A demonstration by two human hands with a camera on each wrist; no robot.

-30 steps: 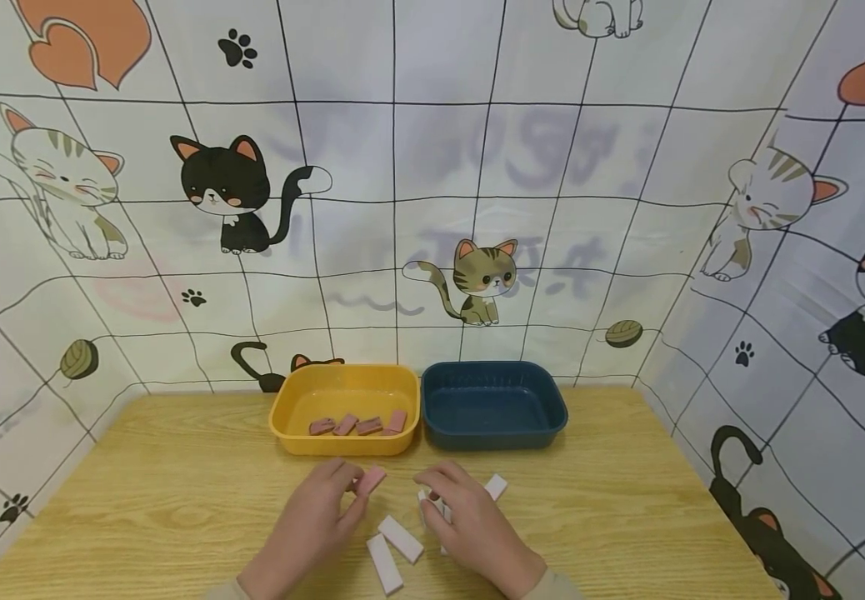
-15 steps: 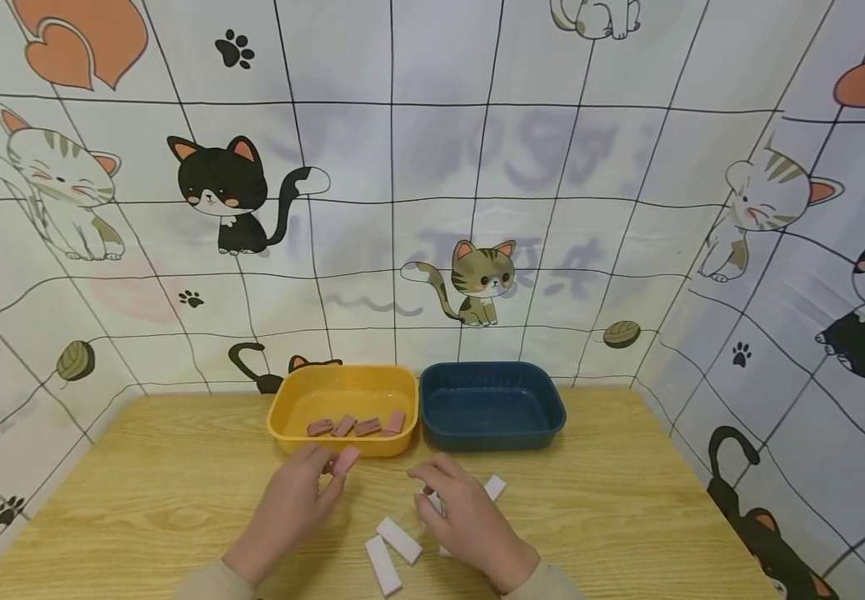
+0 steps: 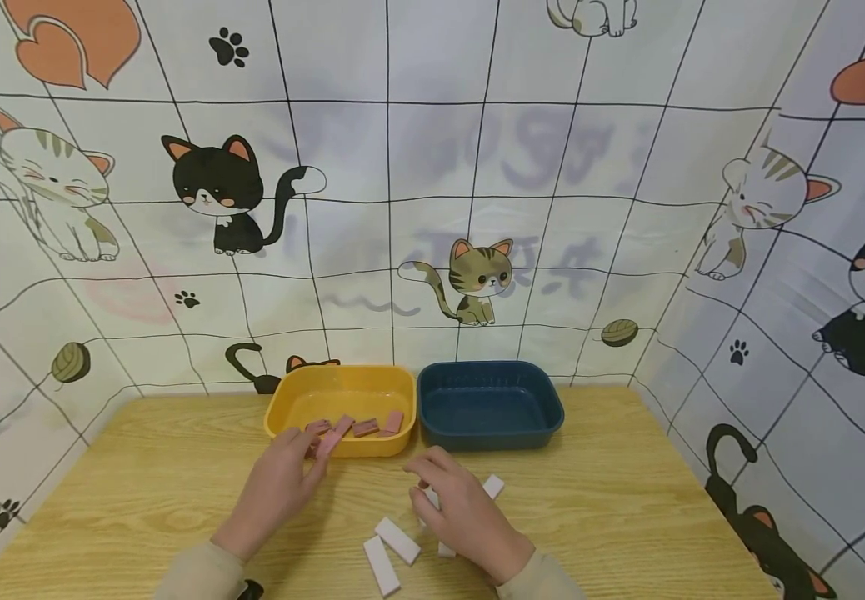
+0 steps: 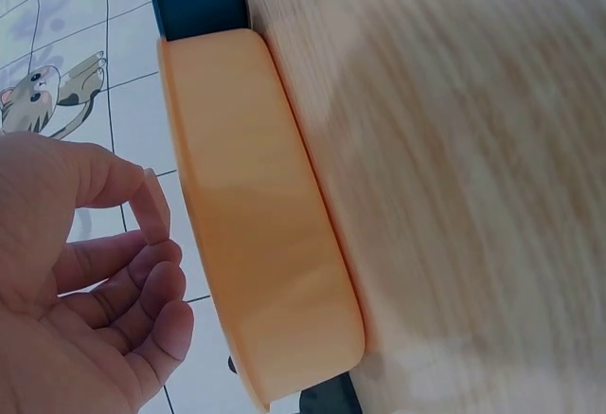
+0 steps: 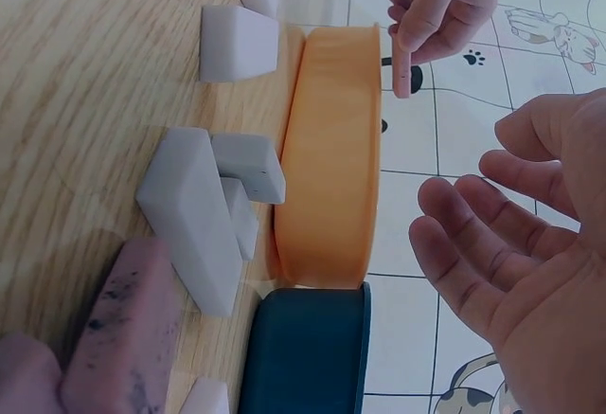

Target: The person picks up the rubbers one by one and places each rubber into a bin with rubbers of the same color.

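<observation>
My left hand [image 3: 275, 479] pinches a pink block [image 3: 333, 437] between thumb and fingers at the front rim of the yellow tray [image 3: 372, 447]. In the left wrist view that block [image 4: 151, 207] shows edge-on beside the tray wall. Several other pink blocks [image 3: 365, 427] lie inside the tray. Above a group of white blocks [image 5: 194, 215] is my right hand [image 3: 462, 508], its fingers loosely bent with nothing between them; in the head view it partly hides them. Two more white blocks [image 3: 398, 540] lie on the table between my hands.
A dark blue tray [image 3: 492, 437] stands right beside the yellow one. Both are near the back of the wooden table [image 3: 612, 517], before a cat-patterned cloth wall [image 3: 357, 167]. Speckled pink blocks [image 5: 123, 338] lie close to the right wrist camera.
My left hand has carried the pink block left and forward, from the table in front of the trays to the yellow tray's front rim. My right hand has barely moved.
</observation>
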